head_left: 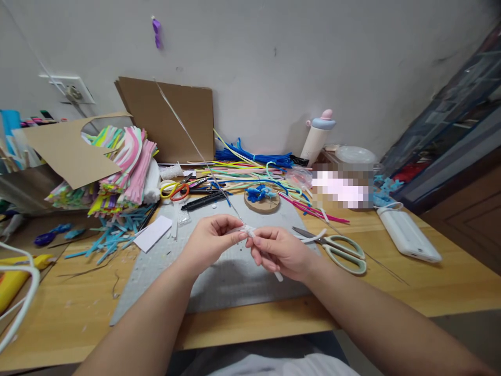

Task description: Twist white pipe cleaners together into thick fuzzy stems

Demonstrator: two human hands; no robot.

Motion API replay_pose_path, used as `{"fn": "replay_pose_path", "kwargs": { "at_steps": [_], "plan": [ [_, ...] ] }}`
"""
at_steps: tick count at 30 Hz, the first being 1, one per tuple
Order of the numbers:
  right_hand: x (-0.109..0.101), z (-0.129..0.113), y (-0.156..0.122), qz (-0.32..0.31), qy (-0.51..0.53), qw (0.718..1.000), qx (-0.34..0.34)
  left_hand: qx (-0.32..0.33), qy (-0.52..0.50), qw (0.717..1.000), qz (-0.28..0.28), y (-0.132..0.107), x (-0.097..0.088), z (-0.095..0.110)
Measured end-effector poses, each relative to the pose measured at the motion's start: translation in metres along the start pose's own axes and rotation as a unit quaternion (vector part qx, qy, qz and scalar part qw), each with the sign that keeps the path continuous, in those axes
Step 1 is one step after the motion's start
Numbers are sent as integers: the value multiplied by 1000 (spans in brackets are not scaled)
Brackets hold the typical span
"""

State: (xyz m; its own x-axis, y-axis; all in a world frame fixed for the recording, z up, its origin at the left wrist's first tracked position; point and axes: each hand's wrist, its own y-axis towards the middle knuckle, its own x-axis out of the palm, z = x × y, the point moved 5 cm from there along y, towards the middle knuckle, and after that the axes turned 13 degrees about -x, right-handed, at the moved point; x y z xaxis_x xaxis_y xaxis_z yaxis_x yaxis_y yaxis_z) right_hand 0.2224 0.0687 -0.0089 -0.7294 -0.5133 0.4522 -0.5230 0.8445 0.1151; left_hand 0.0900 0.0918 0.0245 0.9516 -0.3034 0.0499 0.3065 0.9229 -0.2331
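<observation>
With left hand and right hand, pinching white fuzzy piece from nine and four o'clock, with wire toward eleven.

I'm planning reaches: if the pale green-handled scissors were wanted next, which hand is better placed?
Probably the right hand. The scissors lie on its side, handles pointing away from the left hand. Both hands pinch a white piece, so the right would likely first need to let go.
</observation>
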Motion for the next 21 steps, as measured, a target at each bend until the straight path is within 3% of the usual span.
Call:
{"fn": "replay_pose_path", "kwargs": {
  "at_steps": [3, 5, 7, 9, 11, 12, 13, 15, 17, 19, 21],
  "plan": [
    [-6, -1, 1, 42, -119, 992, -33, -4, 15, 1000, 7, 1, -2, -2],
    [-9, -4, -1, 70, -233, 968, -63, -3, 41, 999, 12, 1, -1, -2],
    [-8, -12, -4, 94, -377, 914, -120, -3, 61, 998, 27, 1, 0, -3],
    [-3, -19, -9, 96, -503, 839, -185, -1, 68, 997, 47, 1, 1, -4],
    [4, -22, -11, 86, -562, 792, -223, 3, 65, 996, 64, 0, 2, -4],
    [5, -22, -11, 81, -560, 793, -224, 7, 63, 996, 69, 0, 2, -3],
    [4, -20, -10, 77, -536, 814, -211, 13, 61, 996, 69, -1, 2, -3],
    [0, -12, -6, 59, -415, 897, -141, 26, 59, 997, 52, -2, 1, 0],
    [-1, -1, -2, 15, -219, 975, -41, 40, 63, 997, 17, -4, 2, 3],
    [4, 6, -2, -55, -28, 997, 48, 55, 67, 996, -9, -6, 3, 7],
    [10, 7, -5, -119, 102, 982, 102, 66, 69, 995, -19, -8, 3, 9]
  ]
}}
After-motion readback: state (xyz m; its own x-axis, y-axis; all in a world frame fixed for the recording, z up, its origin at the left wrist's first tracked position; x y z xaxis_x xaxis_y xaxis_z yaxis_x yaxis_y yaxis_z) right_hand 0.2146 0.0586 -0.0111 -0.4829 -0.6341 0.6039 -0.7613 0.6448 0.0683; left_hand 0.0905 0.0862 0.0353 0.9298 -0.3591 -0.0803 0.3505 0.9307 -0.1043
